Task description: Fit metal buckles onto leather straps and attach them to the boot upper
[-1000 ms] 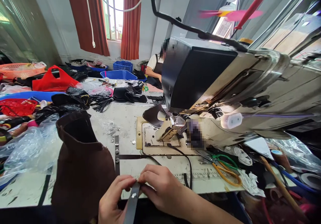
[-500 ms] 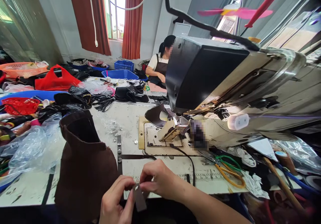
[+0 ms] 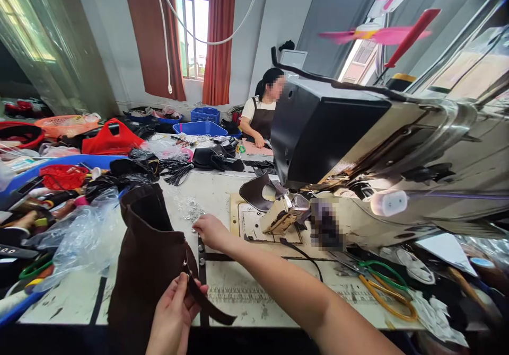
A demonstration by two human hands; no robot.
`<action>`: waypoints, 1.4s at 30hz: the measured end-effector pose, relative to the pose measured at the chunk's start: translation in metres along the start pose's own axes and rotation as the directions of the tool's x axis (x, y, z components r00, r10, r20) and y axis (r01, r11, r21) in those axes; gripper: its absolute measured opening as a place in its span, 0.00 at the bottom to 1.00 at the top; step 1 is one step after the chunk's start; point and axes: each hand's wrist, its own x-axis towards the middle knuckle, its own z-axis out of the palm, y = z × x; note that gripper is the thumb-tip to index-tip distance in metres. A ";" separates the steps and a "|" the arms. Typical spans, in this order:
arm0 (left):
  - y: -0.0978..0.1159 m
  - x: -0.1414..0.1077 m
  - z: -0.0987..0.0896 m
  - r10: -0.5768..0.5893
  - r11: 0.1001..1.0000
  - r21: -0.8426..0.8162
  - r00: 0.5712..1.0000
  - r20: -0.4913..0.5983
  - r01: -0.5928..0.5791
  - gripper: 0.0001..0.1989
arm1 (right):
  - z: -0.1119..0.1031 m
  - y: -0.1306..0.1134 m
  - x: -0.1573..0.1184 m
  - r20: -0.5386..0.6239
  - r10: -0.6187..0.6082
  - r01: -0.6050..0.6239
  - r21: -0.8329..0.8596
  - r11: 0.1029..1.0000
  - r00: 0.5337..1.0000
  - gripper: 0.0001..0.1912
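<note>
My left hand [image 3: 175,310] is closed on a dark brown leather strap [image 3: 207,304], pinching it near its upper end, where a small shiny metal fitting shows. The strap's other end curves off to the right. Beside that hand stands a dark brown leather boot shaft [image 3: 147,270] with its opening upward. My right hand [image 3: 212,232] reaches out over the table with fingers pinched; a tiny bright metal piece [image 3: 194,230] shows at the fingertips. Just below it lies a dark strip [image 3: 202,262] with metal studs. A pile of small silver metal pieces [image 3: 190,206] lies beyond.
A sewing machine [image 3: 334,132] stands at the right, its lamp lit. Scissors [image 3: 387,291] with green and orange handles lie near the front edge. Plastic bags [image 3: 87,238] and a blue tub [image 3: 91,161] crowd the left. A co-worker [image 3: 262,111] sits across the table.
My right hand has left the strap and moved forward to the small metal pieces. My left hand still holds the strap, now turned and against the boot shaft. The view has shifted.
</note>
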 end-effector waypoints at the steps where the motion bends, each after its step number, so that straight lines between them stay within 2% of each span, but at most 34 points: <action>1: 0.003 -0.003 0.003 -0.002 1.000 -0.007 1.000 -0.008 0.002 0.07 | 0.007 -0.002 0.011 0.007 0.009 -0.009 0.004 1.000 1.000 0.07; 3: 0.007 -0.009 0.009 -0.002 1.000 -0.021 1.000 -0.012 0.001 0.04 | 0.017 -0.006 0.024 0.009 0.039 -0.040 0.021 0.999 0.999 0.05; 6: 0.006 -0.010 0.013 -0.001 0.997 -0.071 1.000 0.016 0.002 0.04 | 0.019 -0.007 0.027 -0.008 0.095 -0.094 0.112 0.989 0.995 0.10; 9: 0.003 -0.001 0.013 0.029 0.989 -0.148 0.999 0.033 -0.024 0.09 | 0.009 -0.006 0.011 -0.013 0.160 -0.151 0.264 0.953 0.987 0.16; 12: 0.002 0.009 0.018 0.098 0.981 -0.175 0.992 0.080 -0.083 0.08 | -0.002 -0.009 -0.024 0.025 0.168 -0.163 0.424 0.891 0.985 0.13; 14: 0.001 0.012 0.025 0.147 0.984 -0.129 0.975 0.164 -0.127 0.10 | -0.008 -0.014 -0.054 0.007 0.119 -0.100 0.583 0.806 0.993 0.11; 16: 0.000 0.012 0.032 0.153 0.988 -0.052 0.960 0.234 -0.145 0.15 | -0.014 -0.019 -0.082 -0.094 0.075 0.008 0.677 0.736 0.993 0.10; 19: -0.003 0.008 0.038 0.095 0.991 0.057 0.941 0.324 -0.120 0.20 | -0.025 -0.025 -0.112 -0.257 0.013 0.154 0.616 0.773 0.966 0.07; 22: -0.006 0.003 0.039 0.086 0.984 0.113 0.913 0.398 -0.141 0.21 | -0.034 -0.029 -0.128 -0.303 -0.027 0.206 0.578 0.789 0.953 0.10; 24: -0.008 -0.001 0.038 0.127 0.972 0.132 0.904 0.407 -0.196 0.20 | -0.039 -0.031 -0.134 -0.270 0.014 0.168 0.641 0.749 0.963 0.11; 29: -0.010 -0.012 0.041 0.224 0.928 0.185 0.882 0.415 -0.323 0.17 | -0.043 -0.038 -0.141 -0.102 0.130 0.009 0.819 0.574 0.986 0.13; 34: -0.009 -0.020 0.043 0.252 0.911 0.227 0.902 0.351 -0.343 0.18 | -0.043 -0.041 -0.145 -0.017 0.175 -0.058 0.908 0.415 0.984 0.14; 36: -0.010 -0.021 0.043 0.254 0.908 0.233 0.901 0.352 -0.348 0.17 | -0.043 -0.041 -0.144 0.005 0.194 -0.081 0.917 0.389 0.981 0.14; 39: -0.013 -0.018 0.045 0.245 0.922 0.201 0.902 0.356 -0.330 0.17 | -0.043 -0.038 -0.141 -0.006 0.221 -0.085 0.911 0.402 0.975 0.13; 42: -0.015 -0.014 0.047 0.167 0.976 0.083 0.935 0.311 -0.202 0.15 | -0.046 -0.031 -0.136 -0.034 0.241 -0.076 0.899 0.431 0.970 0.13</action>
